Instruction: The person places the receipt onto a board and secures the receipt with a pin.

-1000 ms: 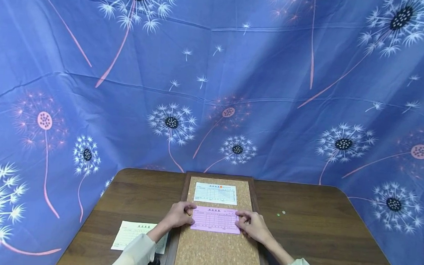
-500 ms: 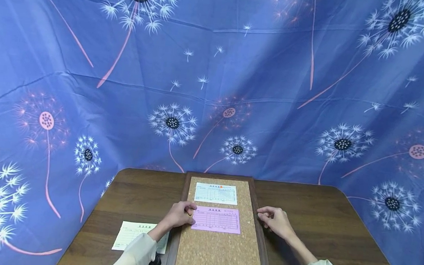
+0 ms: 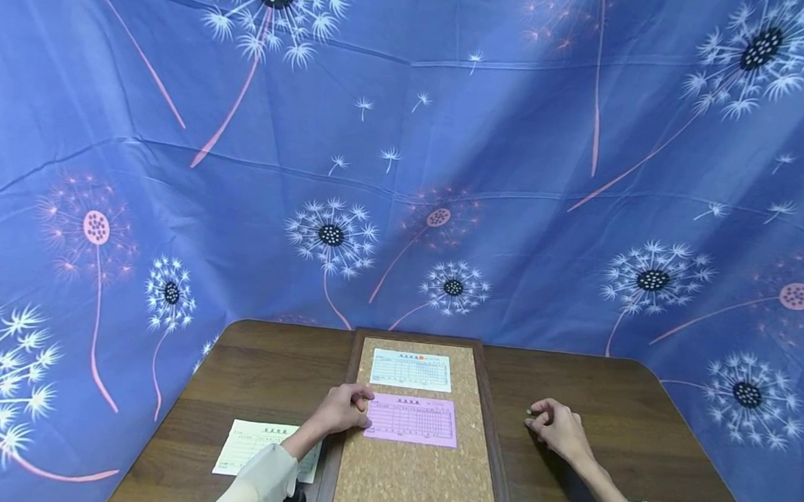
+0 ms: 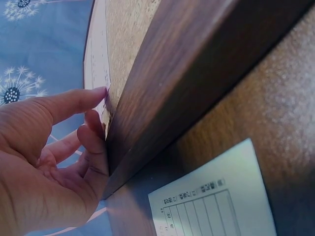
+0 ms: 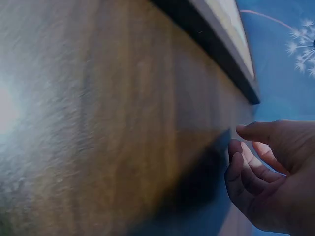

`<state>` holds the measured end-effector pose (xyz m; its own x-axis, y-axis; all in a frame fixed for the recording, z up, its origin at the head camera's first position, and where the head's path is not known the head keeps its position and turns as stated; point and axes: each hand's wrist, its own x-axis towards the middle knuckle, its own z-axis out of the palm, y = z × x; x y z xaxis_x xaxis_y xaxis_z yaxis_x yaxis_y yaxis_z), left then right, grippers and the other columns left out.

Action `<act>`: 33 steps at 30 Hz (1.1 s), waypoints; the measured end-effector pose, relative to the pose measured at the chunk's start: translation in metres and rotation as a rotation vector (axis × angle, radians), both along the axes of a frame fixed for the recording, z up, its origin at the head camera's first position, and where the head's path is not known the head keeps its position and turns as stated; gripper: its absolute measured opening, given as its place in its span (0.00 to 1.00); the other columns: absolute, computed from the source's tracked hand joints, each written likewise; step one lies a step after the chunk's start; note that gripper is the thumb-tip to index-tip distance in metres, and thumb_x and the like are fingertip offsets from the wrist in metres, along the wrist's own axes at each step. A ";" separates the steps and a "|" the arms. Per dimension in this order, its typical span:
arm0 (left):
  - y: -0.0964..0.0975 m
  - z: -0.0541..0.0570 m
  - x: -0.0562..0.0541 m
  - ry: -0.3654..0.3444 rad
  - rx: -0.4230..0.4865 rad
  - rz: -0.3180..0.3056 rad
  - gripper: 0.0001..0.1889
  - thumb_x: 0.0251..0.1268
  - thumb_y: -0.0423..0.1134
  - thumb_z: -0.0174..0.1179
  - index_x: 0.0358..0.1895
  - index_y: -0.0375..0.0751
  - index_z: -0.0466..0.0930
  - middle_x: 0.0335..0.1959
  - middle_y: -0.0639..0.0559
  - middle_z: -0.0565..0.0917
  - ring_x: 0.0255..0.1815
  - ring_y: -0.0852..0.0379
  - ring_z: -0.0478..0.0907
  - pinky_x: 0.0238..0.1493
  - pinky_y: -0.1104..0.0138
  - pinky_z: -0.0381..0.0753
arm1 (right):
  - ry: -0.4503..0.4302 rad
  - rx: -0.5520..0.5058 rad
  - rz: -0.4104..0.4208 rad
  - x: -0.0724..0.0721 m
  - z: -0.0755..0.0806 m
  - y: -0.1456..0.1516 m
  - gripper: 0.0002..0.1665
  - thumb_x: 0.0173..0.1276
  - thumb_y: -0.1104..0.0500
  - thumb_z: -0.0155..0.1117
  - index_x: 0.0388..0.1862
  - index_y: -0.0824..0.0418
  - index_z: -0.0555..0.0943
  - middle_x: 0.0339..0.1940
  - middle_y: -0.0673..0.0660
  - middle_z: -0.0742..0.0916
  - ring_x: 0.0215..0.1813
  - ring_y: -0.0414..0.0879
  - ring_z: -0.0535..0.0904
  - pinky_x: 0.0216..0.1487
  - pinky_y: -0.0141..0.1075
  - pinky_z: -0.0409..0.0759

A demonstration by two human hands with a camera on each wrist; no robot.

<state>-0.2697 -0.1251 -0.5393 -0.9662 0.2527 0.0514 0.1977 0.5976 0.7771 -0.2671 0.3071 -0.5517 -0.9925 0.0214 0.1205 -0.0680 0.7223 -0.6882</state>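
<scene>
A pink printed form slip (image 3: 411, 420) lies flat on a wood-framed cork board (image 3: 417, 485). My left hand (image 3: 342, 408) holds its left edge, thumb and index fingertips right at the paper, as the left wrist view also shows. Above it on the cork is a white form slip (image 3: 411, 370) with a small orange spot at its top. My right hand (image 3: 561, 429) hovers low over the table to the right of the board. A tiny green piece (image 3: 529, 412) shows at its fingertips. In the right wrist view a gap separates thumb and index.
A pale yellow-green form slip (image 3: 248, 446) lies on the table left of the board, partly under the left sleeve (image 3: 256, 482). The board's raised dark frame (image 4: 167, 83) stands above the brown wooden table (image 3: 613, 429). A blue dandelion-print cloth (image 3: 411, 127) hangs behind.
My right hand has let go of the pink slip's right edge and moved right, off the board, to the small pieces on the table. The left hand stays at the slip's left edge.
</scene>
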 end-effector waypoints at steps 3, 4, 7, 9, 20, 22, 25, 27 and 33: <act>0.000 0.001 0.000 0.004 0.000 0.004 0.21 0.40 0.25 0.75 0.44 0.33 0.85 0.28 0.44 0.81 0.27 0.62 0.68 0.32 0.71 0.67 | -0.009 0.000 0.000 -0.001 -0.006 0.003 0.15 0.63 0.64 0.72 0.46 0.71 0.80 0.23 0.51 0.85 0.18 0.39 0.78 0.17 0.31 0.76; 0.000 0.001 0.000 0.002 -0.002 0.005 0.21 0.40 0.26 0.75 0.44 0.33 0.85 0.28 0.44 0.81 0.27 0.62 0.68 0.32 0.72 0.67 | -0.010 -0.004 -0.009 -0.001 -0.007 0.003 0.16 0.63 0.64 0.71 0.46 0.71 0.80 0.23 0.52 0.85 0.18 0.39 0.78 0.17 0.32 0.76; 0.000 0.000 0.000 0.005 -0.007 0.000 0.21 0.40 0.26 0.75 0.44 0.33 0.84 0.28 0.44 0.81 0.27 0.62 0.68 0.32 0.71 0.67 | -0.015 -0.009 -0.026 -0.004 -0.009 0.004 0.16 0.65 0.63 0.70 0.46 0.71 0.80 0.23 0.52 0.86 0.18 0.41 0.79 0.17 0.33 0.77; 0.000 0.000 0.000 0.001 -0.015 -0.002 0.21 0.41 0.26 0.76 0.44 0.32 0.84 0.28 0.45 0.81 0.27 0.62 0.69 0.32 0.71 0.67 | -0.027 -0.004 -0.035 -0.005 -0.009 0.004 0.15 0.66 0.61 0.69 0.45 0.71 0.81 0.22 0.52 0.86 0.17 0.41 0.79 0.18 0.33 0.78; 0.002 -0.001 0.000 -0.001 -0.019 -0.016 0.21 0.41 0.26 0.76 0.44 0.32 0.84 0.27 0.46 0.80 0.27 0.60 0.69 0.32 0.71 0.68 | -0.044 0.017 -0.099 -0.009 -0.007 0.003 0.12 0.68 0.57 0.66 0.33 0.67 0.84 0.18 0.52 0.86 0.15 0.40 0.79 0.18 0.34 0.79; 0.001 0.000 0.000 0.002 -0.021 -0.014 0.21 0.41 0.26 0.76 0.44 0.32 0.83 0.27 0.46 0.80 0.27 0.61 0.69 0.33 0.70 0.68 | -0.043 0.013 -0.107 -0.010 -0.006 0.002 0.12 0.68 0.57 0.66 0.33 0.66 0.84 0.18 0.51 0.85 0.15 0.39 0.79 0.18 0.33 0.79; 0.001 0.001 -0.001 0.006 -0.027 -0.008 0.21 0.41 0.26 0.76 0.44 0.32 0.84 0.27 0.45 0.80 0.27 0.61 0.69 0.33 0.70 0.68 | -0.048 0.013 -0.115 -0.009 -0.006 0.000 0.12 0.68 0.55 0.67 0.33 0.65 0.84 0.17 0.50 0.85 0.15 0.39 0.79 0.18 0.34 0.79; 0.001 0.002 -0.001 0.011 -0.029 -0.009 0.21 0.41 0.27 0.76 0.44 0.32 0.84 0.27 0.45 0.81 0.27 0.62 0.69 0.33 0.70 0.69 | -0.057 0.022 -0.130 -0.009 -0.006 0.000 0.13 0.69 0.54 0.68 0.32 0.64 0.84 0.16 0.49 0.85 0.15 0.39 0.79 0.20 0.35 0.79; 0.002 0.004 0.001 0.016 -0.024 -0.010 0.21 0.40 0.26 0.76 0.43 0.32 0.84 0.27 0.44 0.81 0.27 0.62 0.69 0.34 0.70 0.69 | -0.090 0.079 -0.163 -0.011 -0.006 -0.002 0.16 0.71 0.50 0.65 0.31 0.61 0.85 0.10 0.48 0.81 0.14 0.41 0.78 0.23 0.39 0.74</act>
<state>-0.2689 -0.1226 -0.5356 -0.9626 0.2639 0.0609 0.2163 0.6136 0.7594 -0.2781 0.3049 -0.5575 -0.9835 0.1768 0.0392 0.1135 0.7705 -0.6273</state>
